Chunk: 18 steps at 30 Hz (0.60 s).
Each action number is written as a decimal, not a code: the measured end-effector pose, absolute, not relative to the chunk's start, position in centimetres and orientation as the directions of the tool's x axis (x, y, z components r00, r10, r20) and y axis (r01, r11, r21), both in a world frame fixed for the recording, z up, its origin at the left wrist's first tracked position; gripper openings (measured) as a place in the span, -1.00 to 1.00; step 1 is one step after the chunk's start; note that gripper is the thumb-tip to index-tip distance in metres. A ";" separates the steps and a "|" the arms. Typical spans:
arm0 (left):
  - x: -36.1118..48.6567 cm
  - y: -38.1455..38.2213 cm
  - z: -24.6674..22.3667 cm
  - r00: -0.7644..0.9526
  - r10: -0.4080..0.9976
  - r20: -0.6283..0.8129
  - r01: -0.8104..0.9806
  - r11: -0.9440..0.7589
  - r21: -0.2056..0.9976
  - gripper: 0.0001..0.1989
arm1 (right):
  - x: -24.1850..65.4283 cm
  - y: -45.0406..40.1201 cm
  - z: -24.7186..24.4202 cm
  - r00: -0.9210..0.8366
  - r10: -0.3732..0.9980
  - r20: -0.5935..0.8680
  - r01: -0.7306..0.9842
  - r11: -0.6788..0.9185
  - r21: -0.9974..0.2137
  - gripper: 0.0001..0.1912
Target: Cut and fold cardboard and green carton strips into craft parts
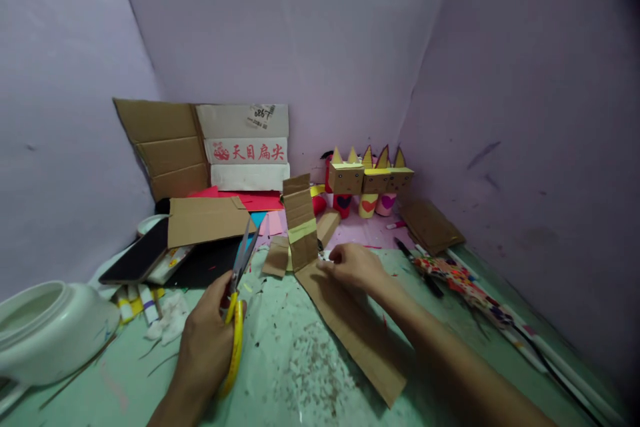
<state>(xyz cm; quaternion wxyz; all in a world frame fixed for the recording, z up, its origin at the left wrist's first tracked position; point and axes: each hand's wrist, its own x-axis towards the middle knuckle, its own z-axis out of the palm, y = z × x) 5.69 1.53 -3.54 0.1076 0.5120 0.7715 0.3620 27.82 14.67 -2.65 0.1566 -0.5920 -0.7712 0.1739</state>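
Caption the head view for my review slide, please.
Left hand holding yellow-handled scissors, right hand beside a long cardboard strip, three cardboard-headed figures standing behind.

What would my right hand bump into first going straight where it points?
Your right hand would likely meet the raised end of the brown cardboard strip, though depth is unclear.

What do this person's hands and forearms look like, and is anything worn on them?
The left hand and right hand are both ungloved. The visible stretches of forearm are slim and sleeveless, and I can make out no watch, bracelet or marking.
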 end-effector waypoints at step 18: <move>6.7 3.0 -2.4 -0.416 0.896 0.157 0.619 0.152 0.771 -0.46 | 26.5 12.5 -3.6 -0.396 0.908 -0.135 0.298 -0.012 -0.955 -0.67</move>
